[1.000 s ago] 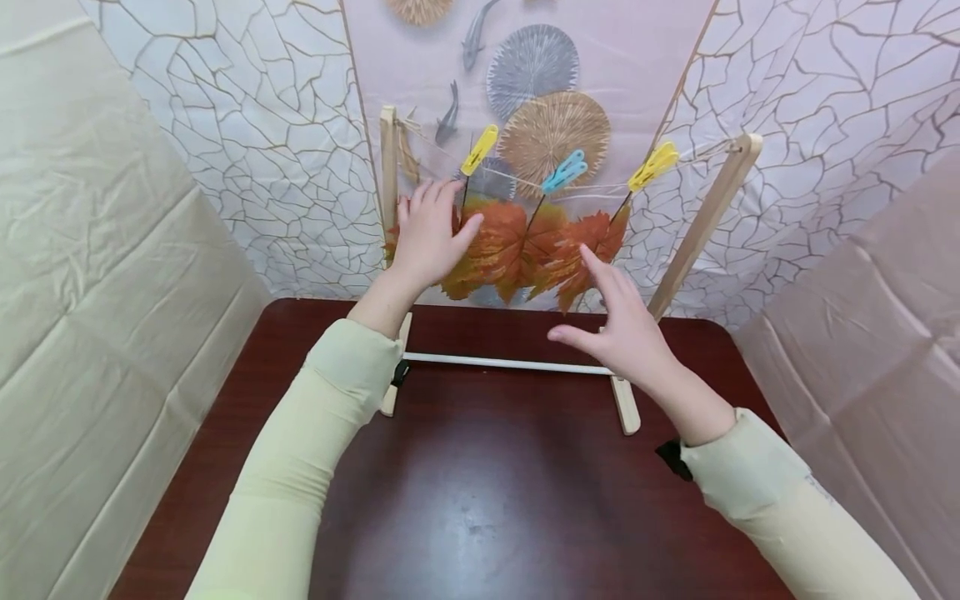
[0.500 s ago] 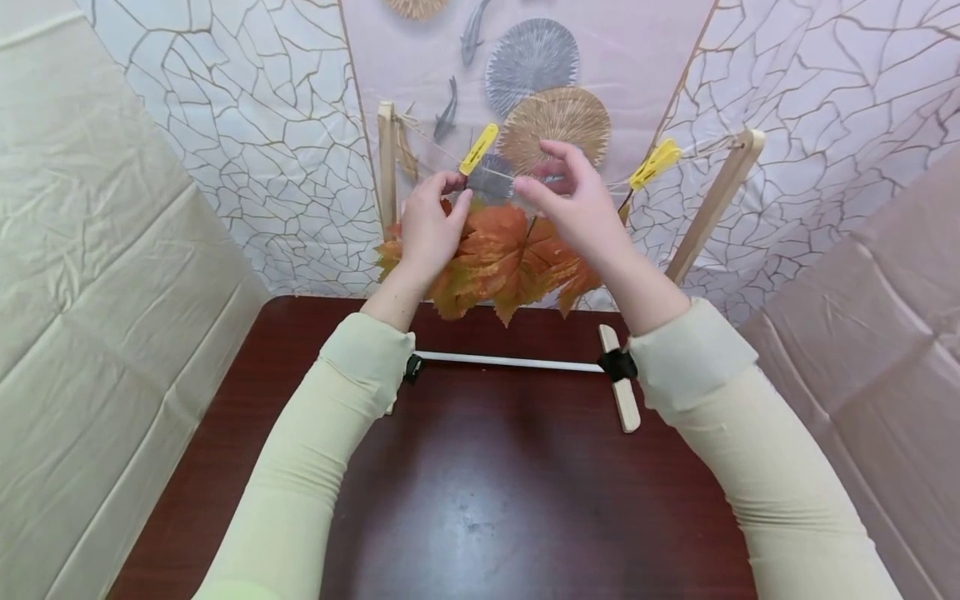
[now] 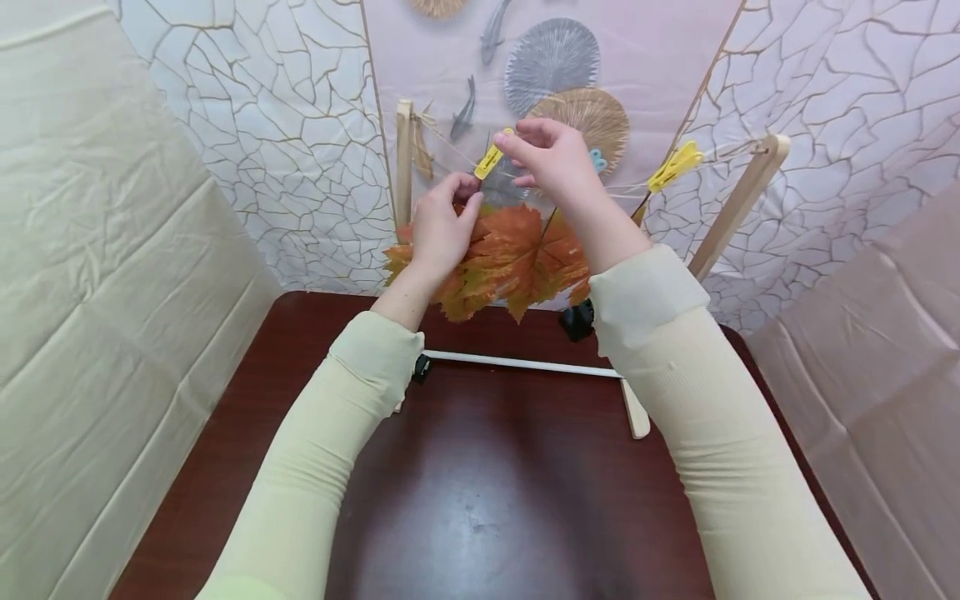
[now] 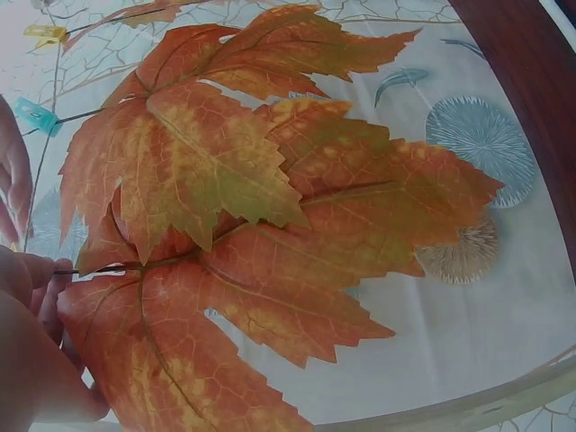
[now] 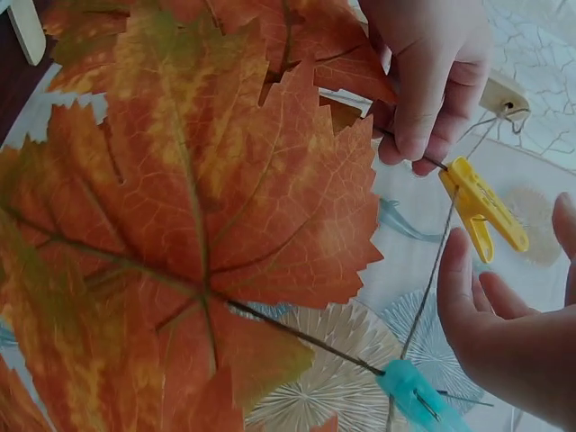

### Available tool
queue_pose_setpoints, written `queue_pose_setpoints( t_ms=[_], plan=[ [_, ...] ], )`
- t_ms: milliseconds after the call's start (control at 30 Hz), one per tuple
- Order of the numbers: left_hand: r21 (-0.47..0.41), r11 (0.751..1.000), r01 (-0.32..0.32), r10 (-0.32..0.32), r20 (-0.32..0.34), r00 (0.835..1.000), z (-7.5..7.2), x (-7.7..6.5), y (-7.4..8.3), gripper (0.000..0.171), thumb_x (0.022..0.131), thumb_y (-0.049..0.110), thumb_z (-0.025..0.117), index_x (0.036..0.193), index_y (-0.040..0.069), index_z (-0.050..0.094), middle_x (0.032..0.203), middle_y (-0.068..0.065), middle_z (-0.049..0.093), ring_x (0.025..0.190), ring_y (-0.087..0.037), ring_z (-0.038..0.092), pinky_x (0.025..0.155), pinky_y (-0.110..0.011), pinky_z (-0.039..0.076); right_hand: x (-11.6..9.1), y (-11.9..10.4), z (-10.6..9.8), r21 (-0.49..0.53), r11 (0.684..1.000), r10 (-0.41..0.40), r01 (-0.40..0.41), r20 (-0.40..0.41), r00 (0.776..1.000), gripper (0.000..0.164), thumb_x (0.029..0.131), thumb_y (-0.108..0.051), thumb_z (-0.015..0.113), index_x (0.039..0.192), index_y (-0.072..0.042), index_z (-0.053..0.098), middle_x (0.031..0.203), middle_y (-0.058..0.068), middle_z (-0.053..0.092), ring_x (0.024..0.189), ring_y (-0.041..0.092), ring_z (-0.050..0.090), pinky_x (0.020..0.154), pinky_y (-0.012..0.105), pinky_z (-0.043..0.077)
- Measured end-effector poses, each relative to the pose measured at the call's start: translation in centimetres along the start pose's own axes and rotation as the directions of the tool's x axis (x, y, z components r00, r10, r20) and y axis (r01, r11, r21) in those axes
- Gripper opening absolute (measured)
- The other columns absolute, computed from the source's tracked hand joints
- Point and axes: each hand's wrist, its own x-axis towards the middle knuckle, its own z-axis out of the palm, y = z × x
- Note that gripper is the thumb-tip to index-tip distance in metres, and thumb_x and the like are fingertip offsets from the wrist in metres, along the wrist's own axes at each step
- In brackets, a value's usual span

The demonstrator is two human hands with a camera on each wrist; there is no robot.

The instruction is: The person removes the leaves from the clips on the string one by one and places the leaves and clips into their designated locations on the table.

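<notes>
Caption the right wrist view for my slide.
Left hand pinches a leaf stem beside a yellow clothespin on string; right hand hovers close.

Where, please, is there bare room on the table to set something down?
The dark table is bare in front of the white rod, between the two sleeves. It's crowded higher up, where left hand, right hand, yellow clothespin and orange leaves cluster.

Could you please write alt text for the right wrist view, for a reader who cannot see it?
A person's left hand pinches the dark stem of an orange leaf beside a yellow clothespin on a string. The right hand is close to the clothespin's free ends, and a nearer leaf is held by a teal clothespin.
</notes>
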Motion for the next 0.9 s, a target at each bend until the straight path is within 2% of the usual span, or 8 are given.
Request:
queue_pose_setpoints(
  t_ms=[100,167,333,433,600,767,900],
  plan=[
    [0.008,1.000,-0.002,0.002,0.003,1.000,0.0,0.0,-0.1,0.018,0.093,0.019,0.058,0.104,0.006,0.065,0.098,-0.006,0.070,0.088,-0.017,0.061,0.078,-0.029,0.044,0.5,-0.1,0.3,0.026,0.999,0.029,-0.029,-0.003,1.000,0.054,0.088,-0.028,0.064,0.136,-0.009,0.048,0.136,0.008,0.052,0.108,0.019,0.059,0.093,0.031,0.049],
    [0.008,1.000,-0.004,0.004,0.000,1.000,0.0,-0.1,-0.1,0.018,0.092,0.018,0.058,0.103,0.006,0.066,0.098,-0.006,0.070,0.089,-0.017,0.061,0.079,-0.029,0.045,0.8,-0.2,0.4,0.049,0.998,0.044,-0.044,-0.015,0.999,0.050,0.087,-0.025,0.065,0.132,-0.007,0.052,0.131,0.008,0.056,0.097,0.017,0.062,0.092,0.030,0.050],
    [0.007,1.000,-0.019,0.019,-0.011,1.000,-0.1,-0.1,-0.3,0.017,0.092,0.017,0.059,0.101,0.005,0.066,0.096,-0.007,0.070,0.087,-0.017,0.061,0.078,-0.028,0.045,1.1,-0.1,0.6,0.086,0.996,0.040,-0.036,-0.044,0.998,0.042,0.087,-0.018,0.065,0.124,-0.002,0.058,0.106,0.005,0.063,0.072,0.008,0.062,0.087,0.029,0.052],
    [0.015,0.999,-0.029,0.029,-0.017,0.999,-0.1,-0.1,-0.4,0.017,0.092,0.017,0.059,0.101,0.005,0.067,0.095,-0.006,0.070,0.086,-0.017,0.061,0.078,-0.029,0.045,1.1,0.1,0.5,0.103,0.994,0.029,-0.024,-0.045,0.999,0.040,0.086,-0.016,0.066,0.122,0.000,0.059,0.093,0.001,0.061,0.070,0.007,0.061,0.082,0.026,0.054],
    [0.018,0.999,-0.036,0.037,-0.020,0.999,-0.2,-0.2,-0.4,0.018,0.092,0.018,0.059,0.102,0.005,0.067,0.096,-0.006,0.070,0.087,-0.017,0.062,0.078,-0.030,0.045,1.1,0.3,0.4,0.118,0.993,-0.006,0.013,-0.059,0.998,0.037,0.085,-0.014,0.067,0.117,0.002,0.061,0.083,-0.003,0.062,0.067,0.007,0.062,0.077,0.023,0.054],
    [0.023,0.999,-0.026,0.026,-0.026,0.999,-0.3,-0.4,-0.6,0.017,0.092,0.017,0.059,0.102,0.006,0.068,0.096,-0.006,0.071,0.087,-0.017,0.062,0.079,-0.030,0.044,1.2,0.4,0.1,0.127,0.989,-0.061,0.079,-0.139,0.988,0.029,0.081,-0.010,0.071,0.107,0.003,0.067,0.071,-0.006,0.065,0.061,0.008,0.063,0.072,0.024,0.055],
    [0.022,0.999,-0.027,0.028,-0.031,0.999,-0.5,-0.5,-0.9,0.016,0.091,0.016,0.060,0.101,0.006,0.068,0.095,-0.006,0.071,0.085,-0.017,0.062,0.076,-0.029,0.044,1.2,0.3,-0.3,0.200,0.973,-0.077,0.116,-0.192,0.978,0.017,0.079,-0.006,0.072,0.095,0.001,0.070,0.064,-0.005,0.065,0.057,0.010,0.063,0.064,0.022,0.055]
  ],
)
